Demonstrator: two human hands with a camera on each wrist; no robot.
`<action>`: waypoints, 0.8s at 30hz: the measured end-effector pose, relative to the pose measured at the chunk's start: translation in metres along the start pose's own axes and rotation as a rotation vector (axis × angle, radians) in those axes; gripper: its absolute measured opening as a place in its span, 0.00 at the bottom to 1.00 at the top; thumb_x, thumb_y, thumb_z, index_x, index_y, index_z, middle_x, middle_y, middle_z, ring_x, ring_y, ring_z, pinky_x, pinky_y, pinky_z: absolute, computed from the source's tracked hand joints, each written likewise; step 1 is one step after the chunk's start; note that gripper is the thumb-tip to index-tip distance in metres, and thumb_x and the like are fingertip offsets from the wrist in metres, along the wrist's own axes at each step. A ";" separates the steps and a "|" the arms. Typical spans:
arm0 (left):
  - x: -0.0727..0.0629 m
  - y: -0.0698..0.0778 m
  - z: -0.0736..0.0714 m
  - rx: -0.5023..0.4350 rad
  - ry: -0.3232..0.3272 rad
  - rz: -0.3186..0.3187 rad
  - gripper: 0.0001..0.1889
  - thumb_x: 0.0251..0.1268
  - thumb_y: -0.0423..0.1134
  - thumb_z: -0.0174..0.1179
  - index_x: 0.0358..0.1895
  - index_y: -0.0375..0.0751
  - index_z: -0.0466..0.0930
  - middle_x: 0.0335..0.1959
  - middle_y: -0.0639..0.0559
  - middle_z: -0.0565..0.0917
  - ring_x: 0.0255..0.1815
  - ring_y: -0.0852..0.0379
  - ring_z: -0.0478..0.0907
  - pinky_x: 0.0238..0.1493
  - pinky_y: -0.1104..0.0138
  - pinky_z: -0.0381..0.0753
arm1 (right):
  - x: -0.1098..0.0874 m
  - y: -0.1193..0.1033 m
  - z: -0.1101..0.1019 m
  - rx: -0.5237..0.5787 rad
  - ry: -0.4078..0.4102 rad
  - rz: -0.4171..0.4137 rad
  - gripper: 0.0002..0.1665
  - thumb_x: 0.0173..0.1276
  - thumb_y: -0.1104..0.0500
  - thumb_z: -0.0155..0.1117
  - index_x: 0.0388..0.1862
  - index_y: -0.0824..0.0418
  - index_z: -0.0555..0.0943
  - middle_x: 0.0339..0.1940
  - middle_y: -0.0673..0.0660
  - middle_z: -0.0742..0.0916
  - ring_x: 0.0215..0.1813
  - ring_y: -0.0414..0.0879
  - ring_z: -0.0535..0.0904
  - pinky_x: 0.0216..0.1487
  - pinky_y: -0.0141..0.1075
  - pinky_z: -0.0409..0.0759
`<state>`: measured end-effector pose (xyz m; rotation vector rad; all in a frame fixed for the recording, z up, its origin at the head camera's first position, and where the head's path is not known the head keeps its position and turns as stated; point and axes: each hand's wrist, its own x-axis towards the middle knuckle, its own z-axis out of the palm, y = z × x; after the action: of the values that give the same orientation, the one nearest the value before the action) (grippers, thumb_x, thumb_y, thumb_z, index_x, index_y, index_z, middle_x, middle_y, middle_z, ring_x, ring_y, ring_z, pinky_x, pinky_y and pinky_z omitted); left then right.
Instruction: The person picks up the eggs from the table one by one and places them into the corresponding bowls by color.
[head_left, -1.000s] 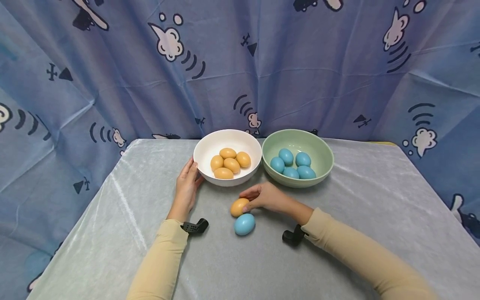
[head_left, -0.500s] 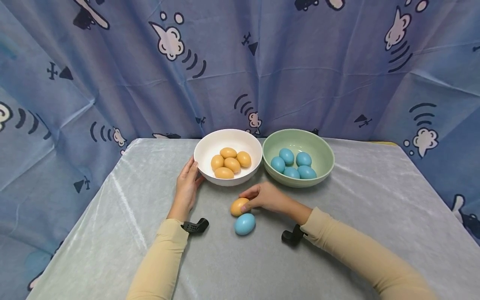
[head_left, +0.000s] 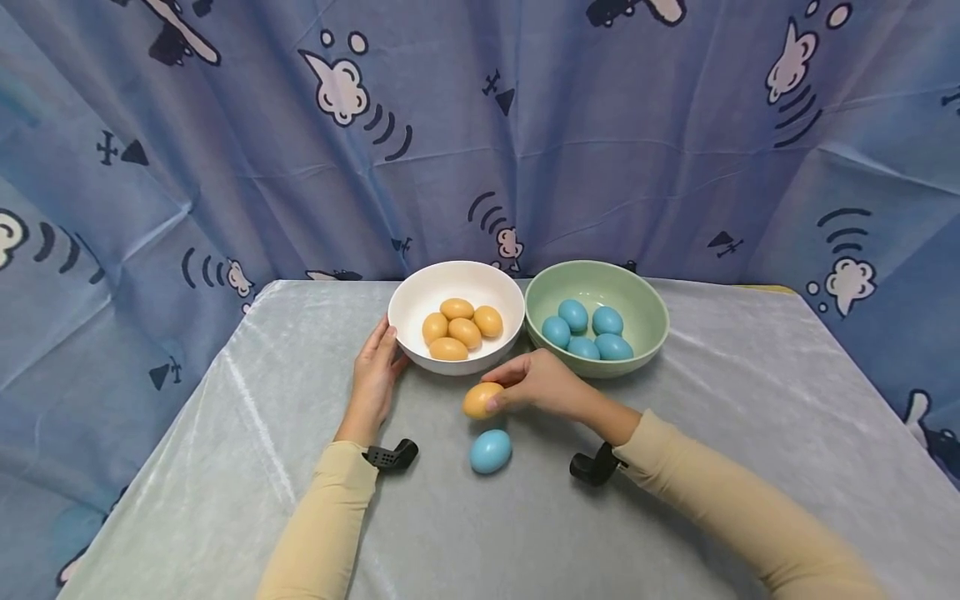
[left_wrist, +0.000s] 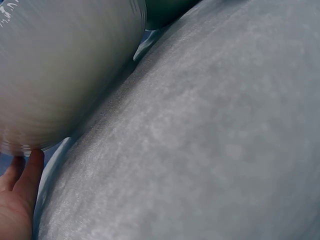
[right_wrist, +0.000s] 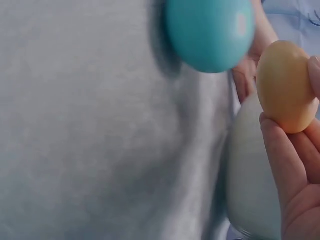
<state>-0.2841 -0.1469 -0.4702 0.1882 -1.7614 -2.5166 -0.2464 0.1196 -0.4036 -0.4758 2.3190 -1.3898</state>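
Note:
My right hand (head_left: 551,385) pinches a yellow-orange egg (head_left: 481,401) between thumb and fingers, in front of the white bowl (head_left: 405,310). The right wrist view shows this egg (right_wrist: 285,85) at the fingertips. Just nearer to me, a blue egg (head_left: 491,452) lies on the cloth, apart from the held one. My left hand (head_left: 372,379) touches the white bowl's left side. In the left wrist view its fingers (left_wrist: 31,175) look fairly straight against the bowl's outer wall. Several yellow-orange eggs (head_left: 463,332) lie inside this bowl.
A green bowl (head_left: 648,312) with several blue eggs (head_left: 573,315) stands right beside the white one. Grey cloth (head_left: 720,400) covers the table. A patterned blue curtain (head_left: 450,125) hangs behind the table's far edge.
My right hand has raised the yellow-orange egg and moved it slightly away from me, opening a gap from the blue egg. My left hand has stayed at the white bowl.

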 end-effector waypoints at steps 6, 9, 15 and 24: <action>0.000 0.000 0.000 0.007 0.001 -0.006 0.30 0.78 0.49 0.51 0.78 0.50 0.59 0.79 0.55 0.62 0.78 0.56 0.61 0.75 0.55 0.67 | -0.002 -0.012 -0.012 0.031 0.022 0.026 0.26 0.55 0.56 0.80 0.53 0.61 0.87 0.47 0.55 0.91 0.47 0.36 0.85 0.49 0.30 0.84; 0.000 0.000 0.000 0.004 0.002 -0.004 0.29 0.78 0.49 0.51 0.78 0.49 0.59 0.79 0.55 0.62 0.78 0.56 0.62 0.75 0.56 0.67 | -0.001 -0.018 -0.018 0.044 0.036 0.028 0.26 0.55 0.56 0.79 0.54 0.61 0.86 0.47 0.56 0.91 0.47 0.37 0.85 0.49 0.30 0.84; -0.001 -0.001 0.001 0.015 0.000 -0.016 0.30 0.78 0.49 0.51 0.78 0.50 0.59 0.79 0.55 0.62 0.78 0.57 0.62 0.75 0.56 0.67 | 0.001 -0.024 -0.025 0.020 0.064 0.025 0.27 0.55 0.55 0.80 0.55 0.59 0.86 0.49 0.55 0.91 0.53 0.40 0.84 0.53 0.33 0.84; -0.001 0.001 0.000 0.015 0.005 0.002 0.31 0.77 0.50 0.52 0.78 0.50 0.58 0.79 0.55 0.61 0.78 0.56 0.61 0.75 0.55 0.67 | 0.017 -0.046 -0.036 0.050 0.126 -0.009 0.28 0.56 0.59 0.78 0.57 0.62 0.84 0.54 0.58 0.88 0.61 0.45 0.81 0.58 0.33 0.82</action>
<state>-0.2832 -0.1469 -0.4692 0.1927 -1.7786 -2.4997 -0.2749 0.1177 -0.3496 -0.3951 2.3767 -1.5189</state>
